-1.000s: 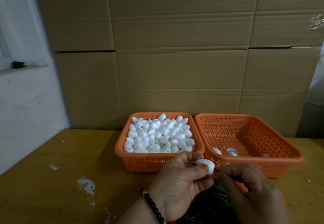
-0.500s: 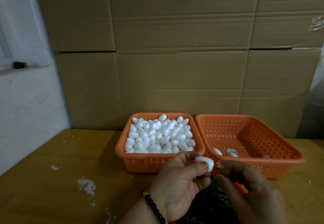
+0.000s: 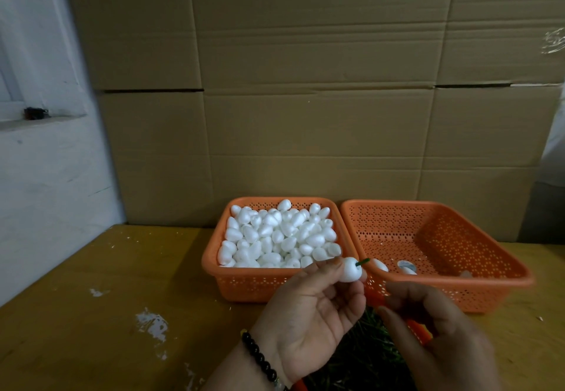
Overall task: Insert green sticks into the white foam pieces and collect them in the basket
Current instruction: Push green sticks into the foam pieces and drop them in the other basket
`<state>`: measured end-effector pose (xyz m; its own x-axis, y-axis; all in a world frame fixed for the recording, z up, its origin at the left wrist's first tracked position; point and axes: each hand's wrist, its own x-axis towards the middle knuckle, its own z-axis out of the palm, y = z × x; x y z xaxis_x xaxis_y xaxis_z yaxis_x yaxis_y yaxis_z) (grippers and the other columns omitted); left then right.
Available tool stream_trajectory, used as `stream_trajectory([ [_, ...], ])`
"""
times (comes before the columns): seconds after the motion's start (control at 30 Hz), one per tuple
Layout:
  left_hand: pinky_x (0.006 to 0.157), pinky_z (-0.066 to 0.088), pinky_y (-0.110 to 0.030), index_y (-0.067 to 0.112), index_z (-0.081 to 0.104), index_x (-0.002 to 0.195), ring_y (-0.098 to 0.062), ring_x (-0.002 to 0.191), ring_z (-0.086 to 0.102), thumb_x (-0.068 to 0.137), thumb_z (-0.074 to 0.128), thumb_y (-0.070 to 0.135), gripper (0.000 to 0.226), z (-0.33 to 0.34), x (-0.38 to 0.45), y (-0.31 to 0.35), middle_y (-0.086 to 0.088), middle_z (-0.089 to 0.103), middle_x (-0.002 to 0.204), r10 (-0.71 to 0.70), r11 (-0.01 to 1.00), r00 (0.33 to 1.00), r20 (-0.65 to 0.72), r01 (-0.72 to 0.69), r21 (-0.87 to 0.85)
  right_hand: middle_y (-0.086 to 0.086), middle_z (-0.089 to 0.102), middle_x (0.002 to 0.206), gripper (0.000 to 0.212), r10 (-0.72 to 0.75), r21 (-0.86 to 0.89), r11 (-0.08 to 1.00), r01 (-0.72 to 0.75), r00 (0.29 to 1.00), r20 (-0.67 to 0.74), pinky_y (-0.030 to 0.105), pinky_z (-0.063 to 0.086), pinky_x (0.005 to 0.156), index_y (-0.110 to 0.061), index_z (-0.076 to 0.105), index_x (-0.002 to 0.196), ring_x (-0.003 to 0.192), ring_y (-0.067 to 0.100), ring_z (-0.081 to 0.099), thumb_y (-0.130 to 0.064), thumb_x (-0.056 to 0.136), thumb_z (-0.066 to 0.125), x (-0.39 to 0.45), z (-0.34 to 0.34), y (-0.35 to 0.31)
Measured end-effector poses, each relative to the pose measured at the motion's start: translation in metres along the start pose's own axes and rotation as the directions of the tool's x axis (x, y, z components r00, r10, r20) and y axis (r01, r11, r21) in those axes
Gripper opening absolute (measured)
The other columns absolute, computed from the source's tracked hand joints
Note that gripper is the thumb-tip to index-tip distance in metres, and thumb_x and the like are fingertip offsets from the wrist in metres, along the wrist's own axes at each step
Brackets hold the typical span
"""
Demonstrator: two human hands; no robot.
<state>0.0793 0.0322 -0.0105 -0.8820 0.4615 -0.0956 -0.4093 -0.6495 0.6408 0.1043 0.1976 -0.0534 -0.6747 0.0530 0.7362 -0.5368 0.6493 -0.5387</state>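
My left hand (image 3: 312, 308) pinches a white foam piece (image 3: 350, 271) between thumb and fingertips, in front of the gap between the two baskets. A short green stick (image 3: 363, 262) pokes out of its upper right side. My right hand (image 3: 428, 332) hovers lower right, apart from the piece, its fingers curled round an orange tool (image 3: 418, 329) that is mostly hidden. The right orange basket (image 3: 477, 283) holds a few foam pieces (image 3: 380, 264) at its near left. A dark pile of green sticks (image 3: 367, 357) lies under both hands.
The left orange basket (image 3: 211, 256) is heaped with white foam pieces (image 3: 275, 234). Both baskets stand side by side against a cardboard wall (image 3: 305, 115). The yellow table (image 3: 107, 299) stretches left, with white flecks on it. A white wall (image 3: 46, 176) closes the left side.
A green stick now stands out of the foam piece. My right hand has drawn back down and away from it, while my left hand keeps the piece in its pinch.
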Motion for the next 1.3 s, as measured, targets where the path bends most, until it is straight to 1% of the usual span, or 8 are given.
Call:
stream_trajectory([
  [0.07, 0.055, 0.056, -0.028, -0.007, 0.062, 0.111, -0.02, 0.065, 0.065, 0.07, 0.072, 0.007, 0.045, -0.002, 0.002, 0.0, -0.021, 0.067, 0.088, -0.016, 0.999, 1.0, -0.021, 0.015, -0.037, -0.015, 0.066, 0.081, 0.061, 0.002, -0.001, 1.0, -0.002, 1.0, 0.014, 0.004, 0.047, 0.076, -0.04, 0.058, 0.094, 0.08, -0.009, 0.064, -0.001, 0.056, 0.086, 0.0, 0.0, 0.001],
  [0.4, 0.055, 0.058, -0.031, -0.009, 0.056, 0.122, -0.025, 0.065, 0.067, 0.071, 0.07, 0.004, 0.054, -0.001, 0.005, 0.0, -0.025, 0.065, 0.09, -0.031, 0.991, 0.993, -0.112, 0.016, -0.133, -0.014, 0.067, 0.079, 0.057, 0.0, 0.005, 1.0, 0.0, 1.0, 0.008, 0.002, 0.047, 0.072, -0.04, 0.059, 0.09, 0.077, -0.009, 0.064, -0.002, 0.056, 0.086, 0.0, 0.0, -0.001],
  [0.63, 0.069, 0.06, -0.045, -0.007, 0.06, 0.108, -0.038, 0.081, 0.07, 0.07, 0.059, -0.011, 0.038, 0.002, 0.003, 0.001, -0.029, 0.066, 0.099, -0.069, 0.978, 0.996, -0.052, 0.057, -0.2, -0.014, 0.067, 0.079, 0.05, -0.008, 0.013, 1.0, 0.009, 1.0, -0.011, 0.001, 0.045, 0.071, -0.038, 0.061, 0.087, 0.075, -0.008, 0.064, -0.005, 0.058, 0.084, -0.001, 0.0, 0.0],
  [0.8, 0.079, 0.058, -0.045, -0.001, 0.059, 0.119, -0.038, 0.096, 0.068, 0.076, 0.053, -0.01, 0.045, -0.003, 0.005, -0.005, -0.025, 0.066, 0.116, -0.08, 0.989, 0.997, -0.018, 0.077, -0.126, -0.012, 0.067, 0.079, 0.044, -0.023, 0.018, 1.0, 0.023, 1.0, -0.01, 0.005, 0.048, 0.069, -0.037, 0.063, 0.087, 0.073, -0.005, 0.065, -0.009, 0.06, 0.082, 0.0, 0.0, -0.002],
  [0.97, 0.082, 0.05, -0.04, 0.011, 0.061, 0.113, -0.028, 0.093, 0.067, 0.082, 0.053, -0.004, 0.036, -0.007, 0.004, -0.008, -0.016, 0.069, 0.116, -0.07, 0.998, 0.997, 0.038, 0.07, 0.001, -0.013, 0.067, 0.083, 0.047, -0.014, 0.024, 1.0, 0.014, 1.0, 0.006, 0.016, 0.052, 0.069, -0.036, 0.064, 0.087, 0.075, -0.002, 0.066, -0.004, 0.06, 0.085, -0.001, 0.0, -0.003],
  [1.07, 0.082, 0.05, -0.038, 0.012, 0.062, 0.109, -0.025, 0.094, 0.068, 0.083, 0.052, -0.002, 0.031, -0.004, 0.001, -0.01, -0.015, 0.068, 0.117, -0.064, 0.998, 0.995, 0.082, 0.063, 0.021, -0.016, 0.066, 0.091, 0.047, -0.03, 0.028, 0.999, 0.031, 0.999, -0.014, 0.016, 0.052, 0.072, -0.035, 0.064, 0.09, 0.081, -0.002, 0.066, -0.002, 0.061, 0.084, 0.0, 0.0, -0.005],
  [1.2, 0.078, 0.053, -0.036, 0.012, 0.07, 0.101, -0.025, 0.092, 0.068, 0.085, 0.053, 0.002, 0.025, 0.003, -0.001, -0.016, -0.014, 0.068, 0.114, -0.055, 0.997, 0.994, 0.094, 0.049, 0.059, -0.016, 0.066, 0.095, 0.029, -0.043, 0.046, 0.998, 0.046, 0.998, -0.052, 0.026, 0.051, 0.075, -0.031, 0.066, 0.093, 0.09, 0.006, 0.067, -0.016, 0.071, 0.078, 0.001, 0.0, -0.009],
  [1.3, 0.079, 0.053, -0.036, 0.013, 0.07, 0.102, -0.024, 0.089, 0.067, 0.092, 0.045, 0.006, 0.027, 0.004, 0.0, -0.021, -0.015, 0.07, 0.108, -0.024, 0.989, 0.997, 0.067, 0.014, 0.145, -0.019, 0.065, 0.094, 0.028, -0.043, 0.059, 0.997, 0.048, 0.996, -0.082, 0.027, 0.051, 0.077, -0.031, 0.066, 0.091, 0.091, 0.008, 0.067, -0.018, 0.068, 0.075, 0.002, -0.001, -0.011],
])
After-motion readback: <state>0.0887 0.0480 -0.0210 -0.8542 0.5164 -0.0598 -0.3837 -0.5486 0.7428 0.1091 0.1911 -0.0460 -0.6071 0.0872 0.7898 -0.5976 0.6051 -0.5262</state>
